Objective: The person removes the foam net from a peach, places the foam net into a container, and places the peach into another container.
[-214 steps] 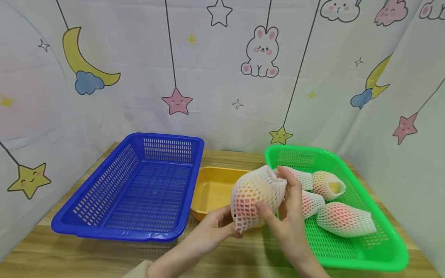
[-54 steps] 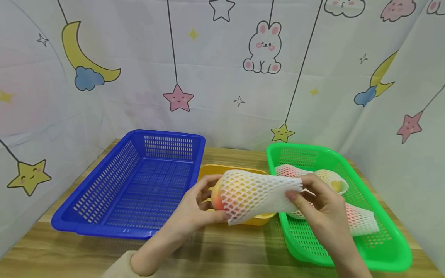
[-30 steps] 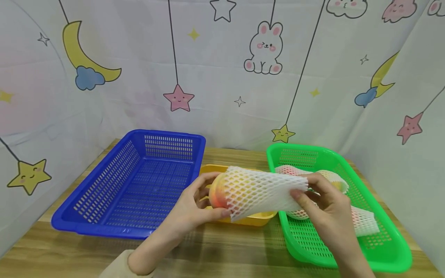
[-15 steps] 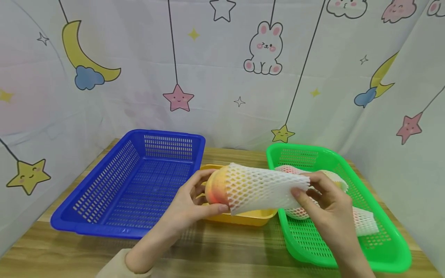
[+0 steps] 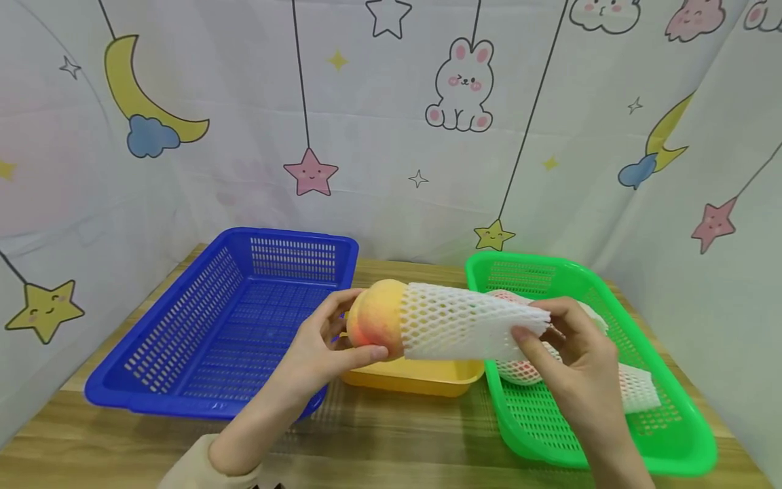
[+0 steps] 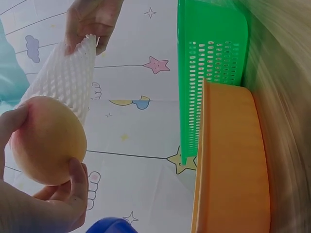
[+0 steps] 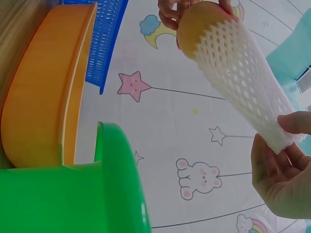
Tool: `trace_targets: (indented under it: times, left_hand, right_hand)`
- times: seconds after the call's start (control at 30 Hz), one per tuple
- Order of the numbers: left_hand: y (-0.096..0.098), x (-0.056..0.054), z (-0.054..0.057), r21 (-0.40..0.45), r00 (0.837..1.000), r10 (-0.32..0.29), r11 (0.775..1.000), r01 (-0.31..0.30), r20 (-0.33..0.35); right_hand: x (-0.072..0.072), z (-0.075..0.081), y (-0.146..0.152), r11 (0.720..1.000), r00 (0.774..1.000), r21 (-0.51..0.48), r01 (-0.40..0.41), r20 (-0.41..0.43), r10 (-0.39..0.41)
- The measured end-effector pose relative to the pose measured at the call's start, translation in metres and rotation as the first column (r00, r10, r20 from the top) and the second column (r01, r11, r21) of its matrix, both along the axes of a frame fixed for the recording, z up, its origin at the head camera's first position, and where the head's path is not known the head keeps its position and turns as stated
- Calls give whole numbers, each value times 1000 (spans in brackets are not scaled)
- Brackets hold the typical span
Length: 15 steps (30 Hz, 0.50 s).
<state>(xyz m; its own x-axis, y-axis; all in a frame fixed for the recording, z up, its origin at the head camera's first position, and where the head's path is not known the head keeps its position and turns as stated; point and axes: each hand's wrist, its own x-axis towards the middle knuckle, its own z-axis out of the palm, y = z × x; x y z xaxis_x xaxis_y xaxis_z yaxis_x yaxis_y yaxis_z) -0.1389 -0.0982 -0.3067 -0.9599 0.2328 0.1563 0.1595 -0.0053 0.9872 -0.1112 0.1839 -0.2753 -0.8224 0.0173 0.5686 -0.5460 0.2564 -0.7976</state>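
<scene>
A yellow peach (image 5: pixel 380 316) with a red blush is held in the air by my left hand (image 5: pixel 318 346), thumb below and fingers behind it. Its right part sits inside a white foam net sleeve (image 5: pixel 458 322); the left part is bare. My right hand (image 5: pixel 577 360) pinches the flattened far end of that sleeve between thumb and fingers. In the left wrist view the bare peach (image 6: pixel 48 141) faces the camera, gripped from both sides. The right wrist view shows the foam net sleeve (image 7: pixel 243 73) stretched from the peach to the right hand (image 7: pixel 286 170).
Below the hands stands a yellow-orange basin (image 5: pixel 415 380). A blue perforated basket (image 5: pixel 269 326) is on the left. On the right a green basket (image 5: pixel 684 435) holds several fruits in foam nets (image 5: pixel 638 387). All stand on a wooden table (image 5: pixel 391 448) before a patterned cloth.
Earlier the net covered nearly the whole peach. The peach has come further out on the left, with the left hand moving left and slightly up, while the right hand keeps pinching the net's end.
</scene>
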Motion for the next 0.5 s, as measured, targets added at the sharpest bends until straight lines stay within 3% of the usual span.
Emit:
trace_targets:
  times: [0.27, 0.5]
  left_hand:
    - [-8, 1, 6, -38, 999, 45, 998, -45, 12]
    - [-18, 2, 13, -50, 997, 81, 995, -81, -2]
  right_hand:
    - [-3, -2, -7, 996, 997, -85, -28, -74, 22]
    - [-4, 1, -14, 989, 996, -145, -17, -88, 4]
